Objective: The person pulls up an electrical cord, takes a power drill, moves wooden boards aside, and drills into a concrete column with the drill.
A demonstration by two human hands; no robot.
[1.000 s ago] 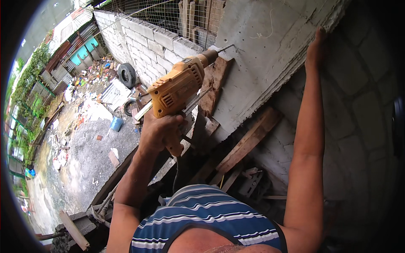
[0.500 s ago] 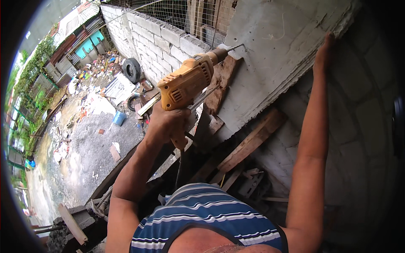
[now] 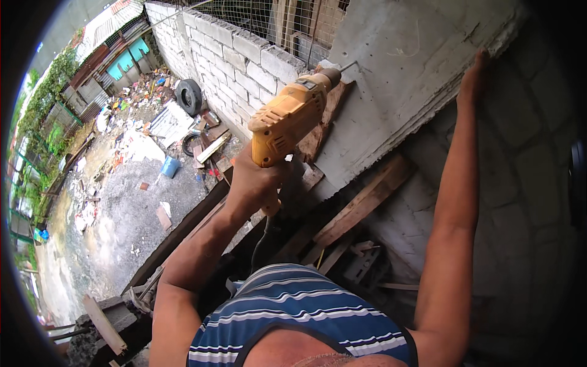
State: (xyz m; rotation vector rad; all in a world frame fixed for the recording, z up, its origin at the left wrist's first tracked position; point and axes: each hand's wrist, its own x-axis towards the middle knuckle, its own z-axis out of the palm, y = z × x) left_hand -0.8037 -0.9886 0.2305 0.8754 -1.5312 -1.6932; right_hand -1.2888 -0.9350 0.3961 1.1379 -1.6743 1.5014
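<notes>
The fingers of a bare left hand [image 3: 257, 180] wrap around the grip of one yellow plastic power drill [image 3: 290, 119]. Its single thin metal bit [image 3: 348, 65] points ahead and right of those fingers, over one rough-edged grey concrete slab [image 3: 409, 73]. The right hand [image 3: 474, 79] rests at the slab's edge; how its fingers are bent cannot be told. Left of the left fingers lies one blue cylindrical container [image 3: 170, 166], contents indiscernible; farther ahead are one black rubber tyre [image 3: 184, 98] and one smaller black ring [image 3: 184, 147].
</notes>
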